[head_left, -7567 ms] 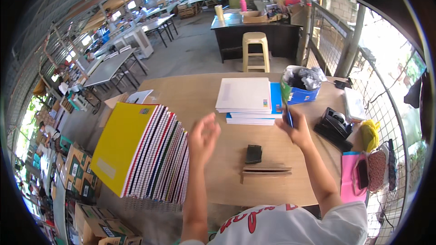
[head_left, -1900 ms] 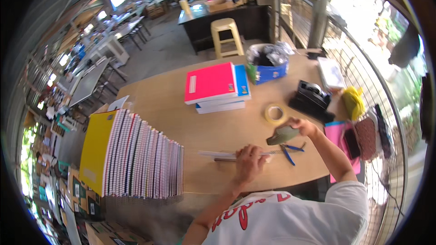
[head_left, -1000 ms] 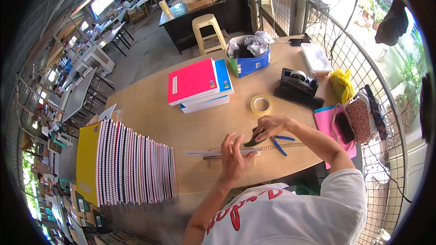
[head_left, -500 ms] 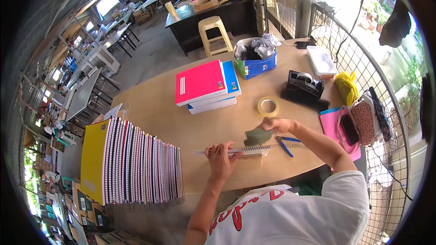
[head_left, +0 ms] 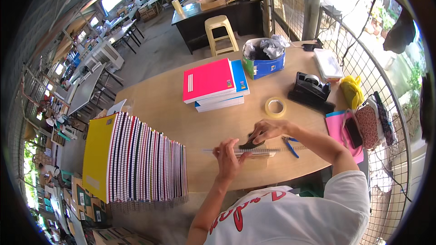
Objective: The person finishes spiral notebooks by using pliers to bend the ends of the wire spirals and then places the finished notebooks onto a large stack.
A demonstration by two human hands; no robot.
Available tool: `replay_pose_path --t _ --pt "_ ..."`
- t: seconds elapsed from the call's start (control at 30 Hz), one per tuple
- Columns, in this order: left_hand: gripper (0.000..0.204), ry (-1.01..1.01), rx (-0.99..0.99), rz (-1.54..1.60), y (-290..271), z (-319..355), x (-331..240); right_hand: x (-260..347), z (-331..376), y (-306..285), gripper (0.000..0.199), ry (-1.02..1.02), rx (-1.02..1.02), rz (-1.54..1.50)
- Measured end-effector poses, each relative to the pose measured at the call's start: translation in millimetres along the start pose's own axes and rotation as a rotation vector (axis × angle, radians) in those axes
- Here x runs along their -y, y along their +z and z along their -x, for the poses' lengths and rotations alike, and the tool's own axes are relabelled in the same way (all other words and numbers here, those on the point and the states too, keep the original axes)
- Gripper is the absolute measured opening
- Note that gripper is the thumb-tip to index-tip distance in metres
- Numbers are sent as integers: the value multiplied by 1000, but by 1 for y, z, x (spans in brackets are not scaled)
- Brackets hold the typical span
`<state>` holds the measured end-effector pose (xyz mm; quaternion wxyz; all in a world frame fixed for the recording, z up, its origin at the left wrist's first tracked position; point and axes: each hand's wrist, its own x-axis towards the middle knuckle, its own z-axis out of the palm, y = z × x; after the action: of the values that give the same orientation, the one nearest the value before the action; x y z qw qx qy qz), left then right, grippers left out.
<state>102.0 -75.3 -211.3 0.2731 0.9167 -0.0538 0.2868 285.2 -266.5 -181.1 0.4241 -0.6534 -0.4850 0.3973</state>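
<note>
The blue and green box (head_left: 263,65) stands at the far side of the wooden surface (head_left: 163,109); it is filled with dark and grey crumpled things that I cannot make out. Right of it lies one flat clear plastic case (head_left: 328,64), closed, its content not visible.

The left hand (head_left: 228,156) presses down on a long thin metal spiral strip (head_left: 254,151) that lies near the front edge of the surface, with its fingers spread flat over it. The right hand (head_left: 268,130) has its fingers closed around a small dark tool (head_left: 251,144), which touches the strip; the hand hides most of the tool.

One blue pen (head_left: 290,147) lies just beside the right wrist, partly covered. One roll of tape (head_left: 275,107) lies flat further back, and one black tape dispenser (head_left: 310,89) is near it. The stack of notebooks (head_left: 213,84) shows one pink cover and blue ones under it; their number is unclear. The row of spiral notebooks (head_left: 136,159) at the left is too dense to count.
</note>
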Motion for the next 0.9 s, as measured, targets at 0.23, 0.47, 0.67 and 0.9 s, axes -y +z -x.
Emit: replay_pose_path --t 0.23,0.47,0.67,0.9 --pt "63 -119 -217 12 -20 7 43 -9 -15 1 55 164 69 392" --pt "64 -159 -118 61 -27 4 37 -13 -32 0 57 76 -25 416" --pt "65 -157 -108 86 -28 6 41 -2 -52 9 50 36 129 323" --pt "70 -193 -153 158 -25 8 44 -11 -69 6 55 117 -16 148"
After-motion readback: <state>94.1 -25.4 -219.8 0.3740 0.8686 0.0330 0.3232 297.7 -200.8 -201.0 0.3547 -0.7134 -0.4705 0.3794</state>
